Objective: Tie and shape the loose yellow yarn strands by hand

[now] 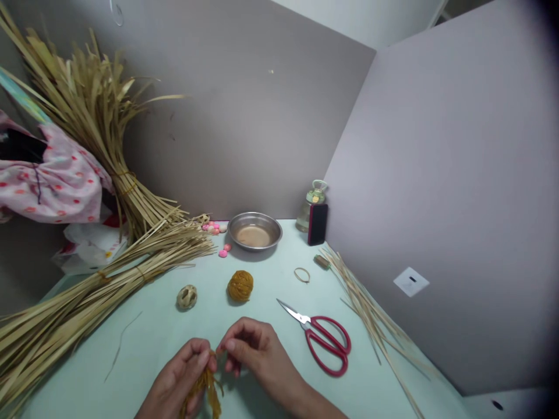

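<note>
At the front of the table, my left hand point(181, 375) is closed on a bunch of mustard-brown raffia-like strands point(211, 393), whose loose ends hang below the fingers. Close beside its fingertips, my right hand point(257, 355) has thumb and forefinger pinched together at the top of the bunch; whatever lies between them is too small to make out. Beyond the hands sits a wound ball of the same mustard-brown colour point(240, 286). To its left is a small openwork woven ball point(187, 297). Red-handled scissors point(321, 340) lie to the right, blades pointing away to the left.
Bundles of dry straw strips point(144, 262) cover the left side. A metal bowl of water point(255, 247), pink pebble-like pieces point(213, 227), a bottle point(304, 212) and a phone point(318, 224) stand at the back. Loose strips point(367, 302) and a thin ring point(302, 275) lie at right.
</note>
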Available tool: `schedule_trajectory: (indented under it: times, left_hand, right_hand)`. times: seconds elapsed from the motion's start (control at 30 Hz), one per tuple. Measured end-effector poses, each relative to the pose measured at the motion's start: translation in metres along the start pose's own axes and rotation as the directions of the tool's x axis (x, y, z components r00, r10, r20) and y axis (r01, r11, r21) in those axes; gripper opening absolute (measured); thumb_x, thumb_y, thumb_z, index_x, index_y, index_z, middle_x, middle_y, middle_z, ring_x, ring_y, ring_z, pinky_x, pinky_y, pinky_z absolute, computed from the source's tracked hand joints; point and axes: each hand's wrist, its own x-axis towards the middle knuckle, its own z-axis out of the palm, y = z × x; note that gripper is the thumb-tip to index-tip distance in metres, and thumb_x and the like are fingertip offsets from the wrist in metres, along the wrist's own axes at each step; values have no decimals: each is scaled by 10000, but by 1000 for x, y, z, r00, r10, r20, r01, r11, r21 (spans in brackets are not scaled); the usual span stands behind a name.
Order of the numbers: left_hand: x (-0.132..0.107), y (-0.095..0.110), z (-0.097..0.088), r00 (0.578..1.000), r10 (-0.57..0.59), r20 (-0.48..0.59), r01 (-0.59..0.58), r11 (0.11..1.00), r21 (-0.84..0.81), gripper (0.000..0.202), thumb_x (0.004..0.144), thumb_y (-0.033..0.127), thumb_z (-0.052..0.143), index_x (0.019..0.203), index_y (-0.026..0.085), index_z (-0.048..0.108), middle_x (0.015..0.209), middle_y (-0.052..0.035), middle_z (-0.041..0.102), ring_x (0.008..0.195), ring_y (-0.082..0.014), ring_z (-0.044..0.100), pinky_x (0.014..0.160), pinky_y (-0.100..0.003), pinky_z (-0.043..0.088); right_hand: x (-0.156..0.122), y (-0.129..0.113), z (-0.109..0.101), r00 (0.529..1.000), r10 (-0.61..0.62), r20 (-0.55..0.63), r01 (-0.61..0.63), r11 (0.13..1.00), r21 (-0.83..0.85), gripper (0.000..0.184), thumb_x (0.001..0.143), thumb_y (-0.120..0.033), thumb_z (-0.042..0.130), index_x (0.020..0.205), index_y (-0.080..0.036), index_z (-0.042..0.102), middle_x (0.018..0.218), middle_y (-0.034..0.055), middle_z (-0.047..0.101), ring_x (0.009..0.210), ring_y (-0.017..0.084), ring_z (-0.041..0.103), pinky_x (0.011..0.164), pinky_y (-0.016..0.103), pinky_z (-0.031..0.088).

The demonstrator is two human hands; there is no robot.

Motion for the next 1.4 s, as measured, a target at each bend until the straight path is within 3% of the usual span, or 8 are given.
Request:
schedule_trajectory:
  times: [0.17, 0.33, 0.43, 0.53, 0.67, 0.83, 1.03, 1.4]
  left_hand:
    - [4, -8, -6, 1000, -3, 18, 3, 999, -32, 391, 783, 584, 676, 790, 206, 577, 520, 91, 441, 434, -69, 234, 418, -170, 213]
    - [1, -7, -6, 999, 28, 40, -31, 997, 67, 375, 854, 577, 585, 803, 205, 579, 564, 66, 477, 461, -83, 263, 443, -185, 247]
    - [-1, -3, -4, 999, 17, 42, -22, 991, 128, 393, 868, 591, 550, 779, 209, 571, 519, 98, 330, 465, -91, 249, 451, -188, 226]
    - [-2, -1, -2, 999, 13, 36, -18, 988, 153, 406, 866, 604, 540, 773, 209, 563, 539, 98, 315, 474, -90, 244, 457, -189, 217]
    - [-3, -1, -2, 1000, 2, 22, -5, 991, 137, 412, 852, 614, 554, 783, 208, 568, 557, 95, 343, 476, -87, 237, 452, -189, 204]
    - [-2, -5, 0, 1000, 15, 16, -17, 994, 108, 403, 823, 616, 597, 794, 215, 568, 613, 72, 457, 462, -79, 263, 445, -196, 203]
    - [0, -10, 0, 999, 27, 26, -30, 987, 159, 406, 837, 626, 568, 786, 223, 568, 522, 106, 337, 449, -87, 253, 432, -193, 194]
    - [-5, -3, 5, 1000, 4, -5, -4, 993, 115, 391, 806, 609, 627, 781, 222, 576, 635, 68, 507, 460, -70, 317, 437, -187, 221]
  right_hand:
    - [1, 10, 1, 988, 132, 83, -152, 932, 328, 392, 707, -436, 809, 811, -137, 578, 701, 57, 680, 503, 93, 585, 467, 183, 436]
    - [-1, 10, 1, 957, 224, 184, -278, 890, 362, 330, 721, -359, 812, 822, -117, 612, 632, 13, 634, 392, 39, 444, 375, 157, 325]
    - [2, 9, -6, 970, 208, 125, -241, 884, 401, 298, 738, -342, 795, 813, -122, 609, 627, -13, 602, 383, 12, 320, 364, 162, 182]
    - [5, 7, -16, 980, 198, -15, -168, 868, 468, 302, 737, -348, 789, 803, -139, 581, 630, -52, 542, 411, 5, 234, 395, 169, 121]
    - [6, 1, -20, 978, 137, -155, -102, 972, 213, 374, 781, -491, 725, 827, -147, 585, 670, -38, 543, 446, 25, 284, 420, 182, 157]
    - [-1, -2, -5, 999, 32, 13, -29, 978, -208, 514, 747, -646, 683, 733, -140, 592, 662, -2, 565, 580, 93, 451, 565, 230, 334]
    - [-6, 0, 3, 999, 18, 48, -13, 994, -108, 451, 760, -574, 712, 719, -140, 595, 671, 22, 608, 623, 114, 476, 611, 247, 332]
    - [-5, -5, 7, 998, 59, -20, -59, 998, -4, 384, 647, -408, 842, 754, -129, 601, 610, 6, 637, 568, 101, 530, 581, 226, 354]
